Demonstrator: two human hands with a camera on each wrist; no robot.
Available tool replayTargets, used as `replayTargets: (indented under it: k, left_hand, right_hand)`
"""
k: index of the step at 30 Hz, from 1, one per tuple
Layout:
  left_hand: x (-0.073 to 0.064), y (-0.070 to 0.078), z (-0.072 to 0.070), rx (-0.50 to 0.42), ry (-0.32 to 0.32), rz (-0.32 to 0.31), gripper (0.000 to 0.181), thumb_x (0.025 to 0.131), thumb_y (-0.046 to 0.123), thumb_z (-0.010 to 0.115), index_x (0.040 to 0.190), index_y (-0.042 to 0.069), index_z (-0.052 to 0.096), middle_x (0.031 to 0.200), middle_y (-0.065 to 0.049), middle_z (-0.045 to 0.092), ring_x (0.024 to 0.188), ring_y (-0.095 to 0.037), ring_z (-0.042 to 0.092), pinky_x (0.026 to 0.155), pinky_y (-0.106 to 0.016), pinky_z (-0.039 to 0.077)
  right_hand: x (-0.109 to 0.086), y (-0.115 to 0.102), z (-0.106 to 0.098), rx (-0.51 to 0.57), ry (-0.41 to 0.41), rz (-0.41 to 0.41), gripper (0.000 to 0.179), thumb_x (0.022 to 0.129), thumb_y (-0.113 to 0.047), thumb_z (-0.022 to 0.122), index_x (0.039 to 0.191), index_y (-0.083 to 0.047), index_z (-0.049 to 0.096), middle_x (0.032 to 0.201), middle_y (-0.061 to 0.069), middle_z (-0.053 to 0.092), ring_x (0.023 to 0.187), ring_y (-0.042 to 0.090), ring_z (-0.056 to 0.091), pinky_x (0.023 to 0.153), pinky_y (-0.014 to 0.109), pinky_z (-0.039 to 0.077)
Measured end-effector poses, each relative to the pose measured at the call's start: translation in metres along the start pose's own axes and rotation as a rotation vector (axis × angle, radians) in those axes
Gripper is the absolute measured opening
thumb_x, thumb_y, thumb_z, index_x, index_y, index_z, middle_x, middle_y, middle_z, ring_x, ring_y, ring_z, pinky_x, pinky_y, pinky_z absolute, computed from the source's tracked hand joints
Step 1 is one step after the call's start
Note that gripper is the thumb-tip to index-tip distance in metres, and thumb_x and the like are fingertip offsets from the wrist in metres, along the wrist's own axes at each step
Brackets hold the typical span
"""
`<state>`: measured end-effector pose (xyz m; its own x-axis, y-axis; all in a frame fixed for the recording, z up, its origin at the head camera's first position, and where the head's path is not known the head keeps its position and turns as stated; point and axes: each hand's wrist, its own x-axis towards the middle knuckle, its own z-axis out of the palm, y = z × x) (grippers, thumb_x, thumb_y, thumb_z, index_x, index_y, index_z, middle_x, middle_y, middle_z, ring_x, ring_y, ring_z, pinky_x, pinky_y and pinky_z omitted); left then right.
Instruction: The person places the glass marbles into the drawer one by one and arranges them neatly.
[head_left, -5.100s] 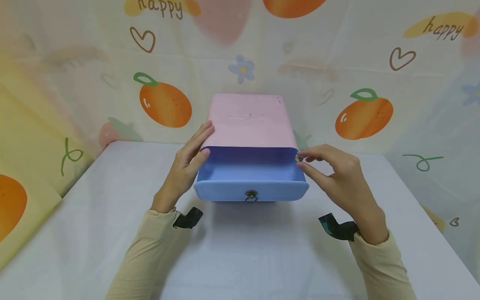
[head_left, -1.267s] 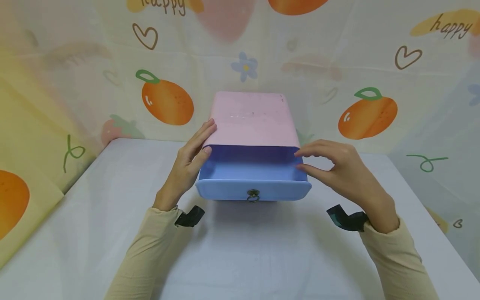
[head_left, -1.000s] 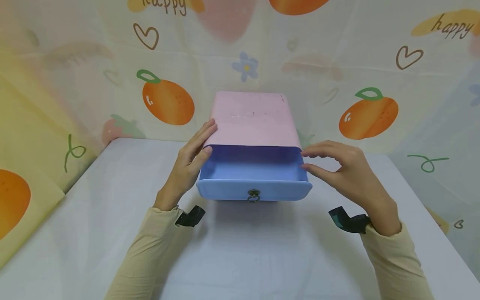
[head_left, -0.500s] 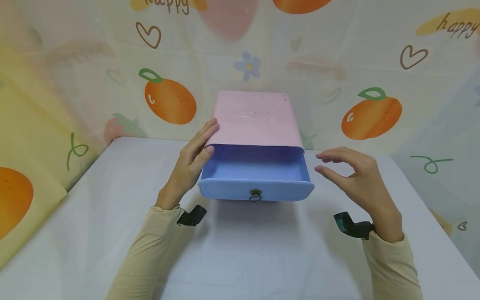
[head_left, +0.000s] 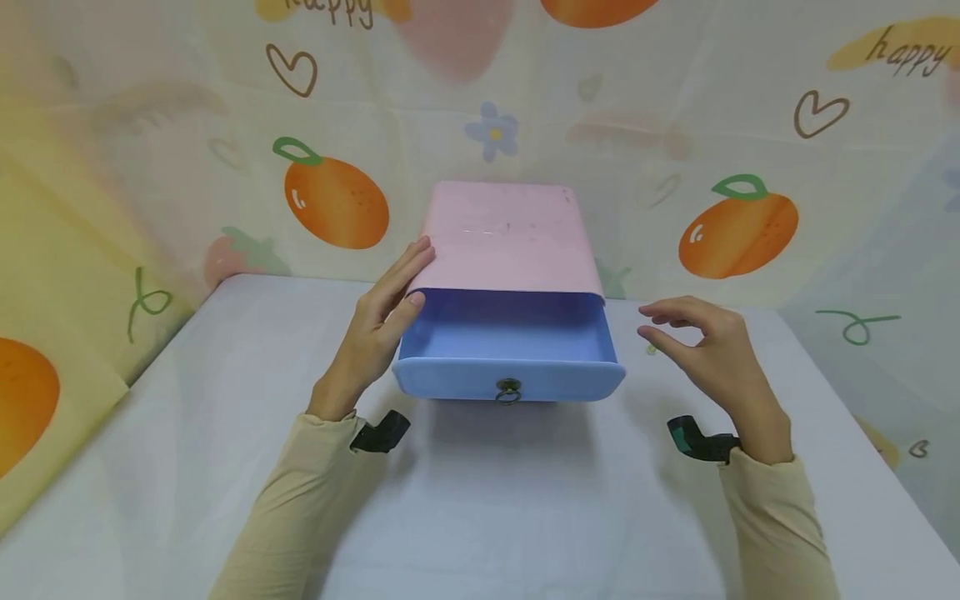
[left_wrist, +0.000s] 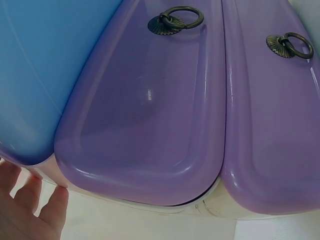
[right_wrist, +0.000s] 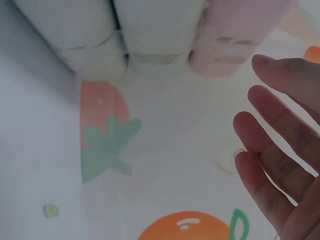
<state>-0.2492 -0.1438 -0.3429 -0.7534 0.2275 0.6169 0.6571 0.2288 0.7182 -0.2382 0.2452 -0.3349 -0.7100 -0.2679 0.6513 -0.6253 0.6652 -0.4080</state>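
A mini drawer cabinet with a pink top stands on the table, its top blue drawer pulled out and showing a bare floor. A bronze ring pull hangs on the drawer front. My left hand rests along the cabinet's left side, fingers fairly straight, fingertips at the pink edge. My right hand hovers right of the cabinet, thumb and fingers apart, holding nothing. Below its thumb lies a small round yellow-green piece, which also shows as a pale disc on the table in the right wrist view.
Two purple drawers with ring pulls sit shut beneath the blue one. The white tabletop spreads in front. A printed fabric backdrop with oranges hangs close behind the cabinet. Black straps stick out from the wrists.
About five seconds ago my right hand pinched a small shiny thing at the drawer's right edge. Since then it has parted its fingers and drawn away right. My left hand stays on the cabinet.
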Motion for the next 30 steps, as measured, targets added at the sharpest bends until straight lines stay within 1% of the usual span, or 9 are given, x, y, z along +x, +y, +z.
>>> replayTargets:
  k: [4, 10, 12, 17, 19, 26, 27, 28, 30]
  left_hand:
    - [0.000, -0.001, 0.000, -0.003, -0.003, 0.006, 0.051, 0.100, 0.007, 0.045, 0.150, 0.012, 0.044, 0.161, 0.003, 0.035, 0.152, -0.008, 0.025, 0.125, -0.030, 0.023]
    - [0.000, 0.000, 0.000, -0.006, -0.004, 0.004, 0.050, 0.100, 0.007, 0.045, 0.150, 0.012, 0.044, 0.161, 0.003, 0.035, 0.152, -0.008, 0.025, 0.125, -0.027, 0.023]
    - [0.000, 0.000, 0.000, -0.005, -0.003, -0.002, 0.050, 0.100, 0.008, 0.045, 0.150, 0.012, 0.045, 0.161, 0.003, 0.035, 0.151, -0.008, 0.026, 0.124, -0.027, 0.023]
    - [0.000, 0.001, 0.000, -0.008, -0.004, -0.007, 0.051, 0.099, 0.008, 0.045, 0.150, 0.011, 0.044, 0.161, 0.003, 0.035, 0.151, -0.008, 0.025, 0.125, -0.027, 0.023]
    - [0.000, 0.001, 0.000, -0.010, -0.003, -0.005, 0.051, 0.099, 0.008, 0.045, 0.150, 0.010, 0.044, 0.161, 0.002, 0.035, 0.152, -0.008, 0.025, 0.125, -0.028, 0.022]
    - [0.000, 0.001, 0.000, -0.010, -0.002, -0.011, 0.051, 0.099, 0.008, 0.045, 0.150, 0.011, 0.044, 0.161, 0.003, 0.035, 0.152, -0.008, 0.025, 0.125, -0.029, 0.022]
    - [0.000, 0.001, 0.000, -0.009, -0.002, -0.011, 0.051, 0.099, 0.008, 0.045, 0.150, 0.011, 0.044, 0.161, 0.003, 0.035, 0.152, -0.008, 0.025, 0.125, -0.029, 0.022]
    - [0.000, 0.001, 0.000, -0.011, -0.002, -0.010, 0.051, 0.099, 0.008, 0.045, 0.150, 0.011, 0.044, 0.161, 0.003, 0.035, 0.152, -0.008, 0.025, 0.125, -0.029, 0.022]
    - [0.000, 0.001, 0.000, -0.013, -0.002, -0.009, 0.051, 0.099, 0.008, 0.045, 0.150, 0.011, 0.044, 0.161, 0.003, 0.035, 0.152, -0.008, 0.025, 0.125, -0.028, 0.022]
  right_hand:
    - [-0.003, 0.008, 0.005, -0.013, -0.013, 0.041, 0.029, 0.076, 0.005, 0.080, 0.104, -0.002, 0.074, 0.096, 0.012, 0.075, 0.086, -0.005, 0.062, 0.084, 0.000, 0.044]
    - [-0.005, 0.016, 0.008, -0.005, -0.026, 0.088, 0.026, 0.079, 0.002, 0.079, 0.104, -0.002, 0.075, 0.097, 0.015, 0.075, 0.085, -0.009, 0.059, 0.083, -0.002, 0.042]
    - [-0.006, 0.019, 0.009, -0.016, -0.040, 0.110, 0.025, 0.081, 0.000, 0.078, 0.105, -0.002, 0.074, 0.098, 0.015, 0.075, 0.085, -0.004, 0.062, 0.083, -0.003, 0.041]
    - [-0.007, 0.026, 0.012, -0.039, -0.086, 0.175, 0.025, 0.085, -0.003, 0.075, 0.109, 0.000, 0.072, 0.102, 0.017, 0.075, 0.089, 0.025, 0.068, 0.082, -0.004, 0.038]
    - [-0.009, 0.029, 0.013, -0.039, -0.100, 0.197, 0.025, 0.086, -0.003, 0.074, 0.110, 0.001, 0.072, 0.103, 0.019, 0.074, 0.091, 0.032, 0.068, 0.081, -0.004, 0.037]
    - [-0.013, 0.042, 0.019, -0.034, -0.138, 0.247, 0.026, 0.087, -0.004, 0.073, 0.113, 0.002, 0.070, 0.107, 0.022, 0.073, 0.095, 0.036, 0.068, 0.082, -0.005, 0.035]
    - [-0.014, 0.044, 0.020, -0.036, -0.142, 0.252, 0.027, 0.088, -0.005, 0.073, 0.113, 0.002, 0.070, 0.108, 0.021, 0.073, 0.096, 0.037, 0.068, 0.082, -0.004, 0.036]
    - [-0.015, 0.046, 0.021, -0.042, -0.146, 0.258, 0.027, 0.088, -0.005, 0.072, 0.114, 0.002, 0.070, 0.108, 0.021, 0.073, 0.097, 0.037, 0.068, 0.083, -0.001, 0.041]
    - [-0.016, 0.049, 0.022, -0.050, -0.158, 0.274, 0.028, 0.088, -0.006, 0.072, 0.115, 0.002, 0.069, 0.110, 0.021, 0.073, 0.098, 0.037, 0.068, 0.087, 0.014, 0.052]
